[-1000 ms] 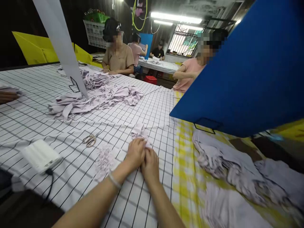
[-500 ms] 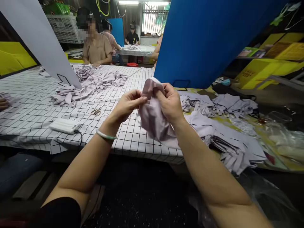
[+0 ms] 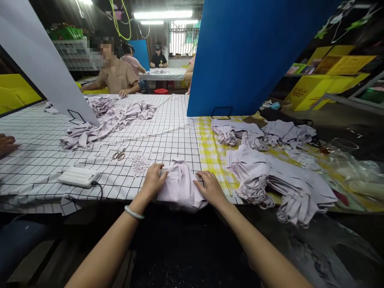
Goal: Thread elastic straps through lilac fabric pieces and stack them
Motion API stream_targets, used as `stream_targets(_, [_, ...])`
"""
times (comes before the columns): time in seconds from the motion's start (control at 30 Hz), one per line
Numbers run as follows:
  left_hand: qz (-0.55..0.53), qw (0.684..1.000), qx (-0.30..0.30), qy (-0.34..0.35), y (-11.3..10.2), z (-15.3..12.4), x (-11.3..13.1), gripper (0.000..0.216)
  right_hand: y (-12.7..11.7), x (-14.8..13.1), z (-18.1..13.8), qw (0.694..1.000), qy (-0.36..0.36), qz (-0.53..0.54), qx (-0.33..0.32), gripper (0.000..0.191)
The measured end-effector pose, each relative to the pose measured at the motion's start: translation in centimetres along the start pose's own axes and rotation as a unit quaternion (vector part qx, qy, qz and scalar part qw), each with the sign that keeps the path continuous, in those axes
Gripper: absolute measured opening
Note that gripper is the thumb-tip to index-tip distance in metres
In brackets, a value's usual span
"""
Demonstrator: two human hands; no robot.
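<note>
A pale lilac fabric piece [image 3: 180, 186] lies on the checked tablecloth [image 3: 168, 136] at the near table edge, its lower end hanging over. My left hand [image 3: 153, 180] rests flat on its left side, fingers stretched out. My right hand [image 3: 209, 187] lies flat on its right side, fingers spread. A green-white bangle [image 3: 133, 212] sits on my left wrist. Small scissors [image 3: 119, 154] and a patch of tiny fabric scraps [image 3: 139, 163] lie just beyond my left hand.
A stack of lilac pieces [image 3: 270, 180] sits to the right on the yellow checked cloth. A blue board [image 3: 249, 52] and a white board [image 3: 39, 60] stand upright. A white power bank [image 3: 78, 176] lies left. Other people sit across; someone's hand [image 3: 6, 143] at far left.
Both hands held the lilac piece up in the air half a second ago; now it lies spread on the table with both hands flat on it.
</note>
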State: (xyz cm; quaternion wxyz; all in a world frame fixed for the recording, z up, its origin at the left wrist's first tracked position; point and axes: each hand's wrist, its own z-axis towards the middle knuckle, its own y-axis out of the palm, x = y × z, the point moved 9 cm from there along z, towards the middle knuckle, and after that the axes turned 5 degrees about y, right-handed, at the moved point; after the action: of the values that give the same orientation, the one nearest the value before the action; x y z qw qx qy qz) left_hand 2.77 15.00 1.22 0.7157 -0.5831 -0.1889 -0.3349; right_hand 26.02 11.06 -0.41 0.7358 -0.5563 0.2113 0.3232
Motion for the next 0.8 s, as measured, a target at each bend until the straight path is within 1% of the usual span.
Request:
stream_targets(0.03, [0.030,0.999,-0.010,0.011,0.4,0.3,0.4,0.036,0.3,-0.2,-0.6,1.000,0.003,-0.016,0.000,0.022])
stream_targets(0.1, [0.098,0.993,-0.053,0.037,1.7,1.4,1.5,0.054,0.5,-0.5,-1.0,0.999,0.025,-0.041,0.002,0.016])
stream_targets(0.17, [0.137,0.984,-0.107,0.043,3.4,2.9,2.1,0.066,0.1,-0.4,-0.3,0.998,0.062,-0.007,-0.006,0.013])
stream_targets(0.2, [0.136,0.982,-0.128,0.033,4.0,3.6,2.1,0.066,-0.4,-0.3,0.4,0.996,0.079,0.041,-0.011,0.014])
stream_targets(0.27, [0.121,0.980,-0.156,0.006,4.7,4.9,1.9,0.052,-2.2,-0.1,2.2,0.981,0.100,0.167,-0.008,0.015])
stream_targets(0.3, [0.113,0.980,-0.163,-0.002,4.9,5.4,1.7,0.040,-3.6,-0.1,3.3,0.970,0.103,0.218,0.011,0.016])
stream_targets(0.33, [0.106,0.981,-0.165,-0.005,5.0,5.8,1.6,0.029,-5.0,-0.1,4.2,0.964,0.103,0.243,0.041,0.017])
stream_targets(0.37, [0.100,0.981,-0.164,-0.004,5.0,6.1,1.6,0.021,-6.1,-0.2,4.9,0.963,0.103,0.238,0.072,0.018])
stream_targets(0.4, [0.093,0.983,-0.157,-0.001,4.9,6.2,1.6,0.016,-6.6,-0.5,5.4,0.969,0.107,0.204,0.086,0.019])
stream_targets(0.43, [0.087,0.985,-0.148,0.004,4.8,6.3,1.7,0.016,-6.2,-1.0,5.7,0.979,0.118,0.148,0.075,0.021])
stream_targets(0.47, [0.079,0.987,-0.140,0.007,4.8,6.2,1.7,0.018,-5.0,-1.5,5.7,0.987,0.134,0.079,0.039,0.024])
stream_targets(0.5, [0.072,0.988,-0.135,0.010,4.8,6.0,1.8,0.023,-3.1,-2.0,5.5,0.989,0.150,0.008,-0.013,0.027])
stream_targets(0.53, [0.064,0.989,-0.136,0.010,4.8,5.8,1.8,0.029,-1.0,-2.4,4.9,0.983,0.161,-0.058,-0.065,0.027])
stream_targets(0.57, [0.057,0.988,-0.141,0.009,4.8,5.5,1.8,0.036,0.7,-2.7,4.2,0.975,0.166,-0.110,-0.102,0.025])
stream_targets(0.6, [0.051,0.988,-0.143,0.008,4.7,5.3,1.8,0.041,2.0,-3.0,3.6,0.968,0.166,-0.145,-0.121,0.019])
stream_targets(0.63, [0.047,0.989,-0.141,0.009,4.4,5.1,1.8,0.044,2.9,-3.2,3.1,0.965,0.164,-0.162,-0.127,0.012])
stream_targets(0.67, [0.047,0.991,-0.128,0.014,3.8,4.9,1.8,0.045,3.2,-3.2,2.8,0.965,0.163,-0.164,-0.126,0.007])
stream_targets(0.7, [0.052,0.993,-0.103,0.025,2.9,4.9,2.0,0.046,3.1,-3.1,2.6,0.966,0.163,-0.157,-0.122,0.007])
stream_targets(0.73, [0.060,0.995,-0.068,0.041,1.7,4.9,2.3,0.045,2.6,-2.9,2.6,0.969,0.163,-0.149,-0.113,0.008])
stream_targets(0.8, [0.085,0.993,0.011,0.079,-0.8,4.8,3.0,0.046,0.4,-2.5,3.1,0.977,0.153,-0.134,-0.069,0.008])
